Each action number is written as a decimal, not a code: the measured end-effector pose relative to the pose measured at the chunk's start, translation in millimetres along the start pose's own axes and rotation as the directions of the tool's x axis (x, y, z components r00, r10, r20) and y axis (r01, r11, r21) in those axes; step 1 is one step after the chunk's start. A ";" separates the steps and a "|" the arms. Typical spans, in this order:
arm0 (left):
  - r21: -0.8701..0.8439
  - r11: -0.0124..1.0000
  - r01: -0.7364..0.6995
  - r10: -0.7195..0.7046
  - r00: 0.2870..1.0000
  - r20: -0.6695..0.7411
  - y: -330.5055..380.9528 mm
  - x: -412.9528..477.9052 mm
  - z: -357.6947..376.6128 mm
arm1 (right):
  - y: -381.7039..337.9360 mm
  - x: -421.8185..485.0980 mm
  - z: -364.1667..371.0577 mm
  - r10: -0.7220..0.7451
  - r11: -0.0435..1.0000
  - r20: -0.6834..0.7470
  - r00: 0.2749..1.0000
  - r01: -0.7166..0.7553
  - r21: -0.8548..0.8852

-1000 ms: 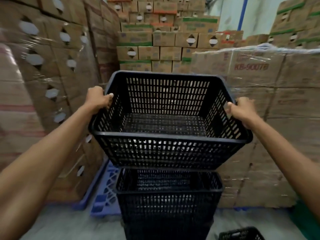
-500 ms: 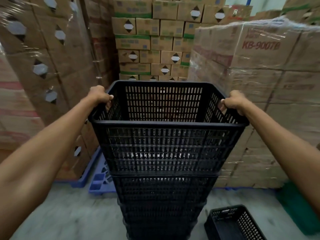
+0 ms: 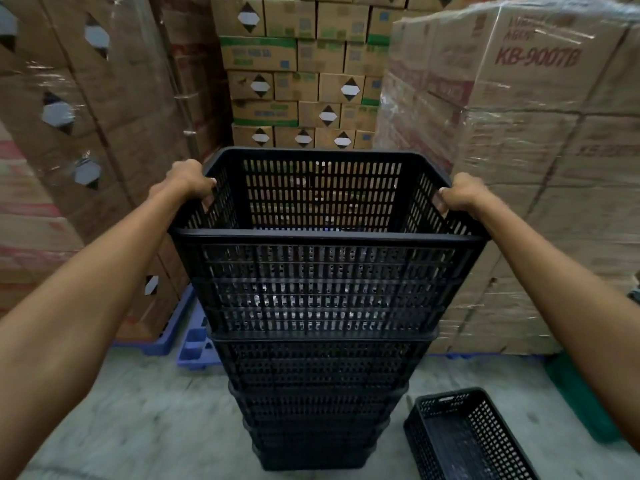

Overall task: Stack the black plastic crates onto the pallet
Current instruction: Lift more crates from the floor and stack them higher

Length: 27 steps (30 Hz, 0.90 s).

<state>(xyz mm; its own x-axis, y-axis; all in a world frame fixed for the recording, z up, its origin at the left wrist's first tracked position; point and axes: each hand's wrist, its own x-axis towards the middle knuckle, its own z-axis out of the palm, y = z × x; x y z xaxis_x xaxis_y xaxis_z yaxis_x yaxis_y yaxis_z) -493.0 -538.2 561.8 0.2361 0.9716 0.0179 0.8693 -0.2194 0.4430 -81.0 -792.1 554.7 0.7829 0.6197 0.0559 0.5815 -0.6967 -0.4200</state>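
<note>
A black slotted plastic crate [image 3: 322, 278] sits nested on top of a stack of black crates [image 3: 317, 403] in front of me. My left hand [image 3: 188, 178] grips its left rim and my right hand [image 3: 462, 194] grips its right rim, both arms stretched out. The stack holds several crates and stands on the grey floor. A blue pallet [image 3: 194, 344] shows low at the left, behind the stack. One more black crate [image 3: 464, 438] lies alone on the floor at the lower right.
Tall wrapped stacks of cardboard boxes [image 3: 540, 140] close in on the right and cardboard boxes [image 3: 79, 133] on the left, with more boxes [image 3: 298, 84] at the back. A green object [image 3: 581, 396] lies on the floor at the right.
The crate in my hands came down from above the stack and now sits nested on it. My view tilted down, so the loose floor crate shows fully.
</note>
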 end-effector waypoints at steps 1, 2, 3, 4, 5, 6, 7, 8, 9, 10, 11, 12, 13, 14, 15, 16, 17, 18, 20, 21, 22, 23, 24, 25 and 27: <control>0.003 1.000 -0.001 0.001 1.000 0.003 -0.1 -0.1 0.2 | -0.7 -1.4 -0.8 0.000 1.000 0.014 1.000 0.000 -0.016; 0.011 1.000 -0.006 0.006 1.000 0.003 0.7 -0.8 0.3 | -1.1 -3.2 -1.9 -0.003 1.000 0.027 1.000 0.004 -0.025; 0.027 1.000 -0.014 0.015 1.000 -0.005 1.0 -1.1 0.9 | -1.0 -5.0 -2.4 -0.005 1.000 0.034 0.999 0.006 -0.023; 0.051 0.998 -0.026 0.027 0.999 -0.020 1.9 -1.8 1.6 | -0.2 -6.7 -2.6 -0.010 1.000 0.031 0.999 0.010 -0.009; 0.085 0.996 -0.035 0.039 0.998 -0.040 2.4 -3.3 2.2 | 0.5 -7.7 -1.6 -0.020 1.000 0.019 1.000 0.020 0.004; 0.125 0.991 -0.041 0.050 0.997 -0.065 2.8 -5.4 2.9 | 1.1 -8.1 0.0 -0.039 0.999 -0.004 0.999 0.039 -0.001; 0.164 0.986 -0.044 0.061 0.993 -0.097 3.8 -7.4 3.0 | 0.6 -8.5 0.7 -0.074 0.997 -0.028 0.997 0.073 -0.021; 0.198 0.979 -0.053 0.081 0.988 -0.135 4.6 -9.5 4.3 | 0.4 -8.7 2.1 -0.123 0.991 -0.042 0.992 0.120 -0.058; 0.233 0.969 -0.077 0.121 0.976 -0.181 5.5 -11.5 3.8 | -1.3 -9.0 2.8 -0.176 0.980 -0.045 0.983 0.171 -0.102; 0.270 0.955 -0.120 0.182 0.959 -0.217 6.2 -13.0 4.9 | -2.2 -10.2 4.3 -0.215 0.966 -0.031 0.976 0.208 -0.152; 0.304 0.938 -0.169 0.245 0.941 -0.233 6.8 -14.3 3.8 | -4.5 -12.1 5.4 -0.236 0.952 -0.010 0.972 0.229 -0.205; 0.314 0.925 -0.213 0.289 0.932 -0.219 8.1 -14.9 5.1 | -5.1 -13.2 6.3 -0.245 0.935 0.017 0.969 0.241 -0.262; 0.311 0.920 -0.240 0.304 0.936 -0.177 9.2 -14.9 5.3 | -6.2 -14.5 6.7 -0.248 0.915 0.046 0.968 0.250 -0.315; 0.314 0.914 -0.255 0.304 0.945 -0.117 9.7 -14.6 6.9 | -7.1 -15.5 6.8 -0.252 0.894 0.073 0.965 0.261 -0.364; 0.327 0.908 -0.262 0.293 0.955 -0.050 9.2 -14.2 8.3 | -8.8 -16.3 5.4 -0.253 0.875 0.095 0.963 0.269 -0.402; 0.343 0.901 -0.266 0.279 0.960 0.011 7.0 -13.6 10.8 | -9.4 -17.0 5.0 -0.252 0.863 0.110 0.961 0.275 -0.423; 0.353 0.897 -0.265 0.263 0.963 0.056 4.5 -11.9 12.1 | -11.2 -15.3 2.3 -0.256 0.854 0.126 0.958 0.286 -0.434; 0.360 0.893 -0.270 0.254 0.963 0.091 1.6 -10.1 14.2 | -10.6 -14.2 1.4 -0.252 0.855 0.149 0.956 0.292 -0.429; 0.353 0.893 -0.279 0.255 0.960 0.113 -3.0 -6.0 16.9 | -7.9 -10.2 -1.4 -0.248 0.851 0.197 0.948 0.311 -0.424; 0.348 0.894 -0.282 0.257 0.959 0.116 -3.7 -3.4 16.6 | -6.2 -7.3 -1.9 -0.245 0.846 0.221 0.944 0.320 -0.426; 0.344 0.893 -0.289 0.262 0.957 0.122 -3.4 -1.7 15.8 | -4.7 -4.2 -3.0 -0.243 0.846 0.239 0.940 0.326 -0.423; 0.344 0.890 -0.299 0.272 0.954 0.126 -3.2 -1.2 15.5 | -2.4 -2.8 -4.8 -0.238 0.843 0.253 0.938 0.329 -0.426; 0.347 0.886 -0.308 0.280 0.951 0.130 -2.7 1.2 14.9 | -1.7 -0.4 -5.4 -0.234 0.833 0.262 0.936 0.332 -0.442; 0.358 0.878 -0.318 0.288 0.948 0.136 -2.2 3.3 15.1 | -1.1 1.3 -5.0 -0.232 0.818 0.262 0.937 0.334 -0.469; 0.378 0.865 -0.329 0.294 0.944 0.150 -2.8 8.4 15.9 | 0.4 4.1 -1.1 -0.238 0.792 0.253 0.938 0.338 -0.508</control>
<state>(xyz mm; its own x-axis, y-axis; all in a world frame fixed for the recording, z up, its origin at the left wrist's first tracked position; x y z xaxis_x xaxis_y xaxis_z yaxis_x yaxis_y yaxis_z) -486.5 -530.8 546.5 0.5436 0.8393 0.0121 0.8384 -0.5436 0.0390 -77.3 -790.2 555.7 0.5396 0.8384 -0.0769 0.8378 -0.5258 0.1469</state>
